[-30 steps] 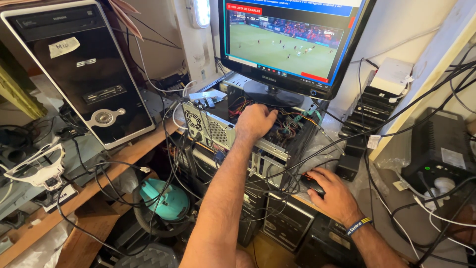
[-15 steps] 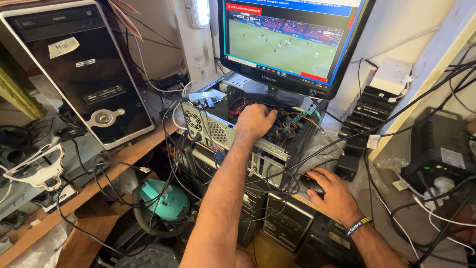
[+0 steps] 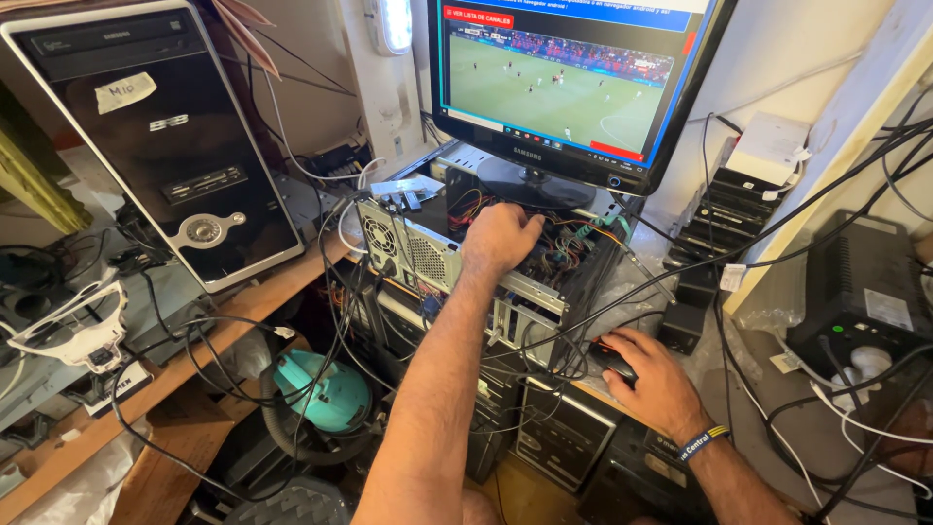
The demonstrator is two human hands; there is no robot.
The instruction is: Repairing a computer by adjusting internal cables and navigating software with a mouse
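Observation:
My left hand (image 3: 498, 238) reaches into an open computer case (image 3: 418, 255) lying on its side, fingers curled among coloured wires (image 3: 569, 243) inside; what the fingers hold is hidden. My right hand (image 3: 653, 374) rests on a black mouse (image 3: 610, 358) on the surface to the right of the case, a striped wristband on the wrist. A monitor (image 3: 573, 83) showing a green playing field stands on top of the case, just behind my left hand.
A black tower computer (image 3: 165, 146) leans at the left on a wooden shelf (image 3: 194, 355). A teal device (image 3: 326, 389) lies below among tangled black cables. Black boxes (image 3: 724, 228) stack at the right, beside a black power unit (image 3: 860, 292). More cases stand under the desk.

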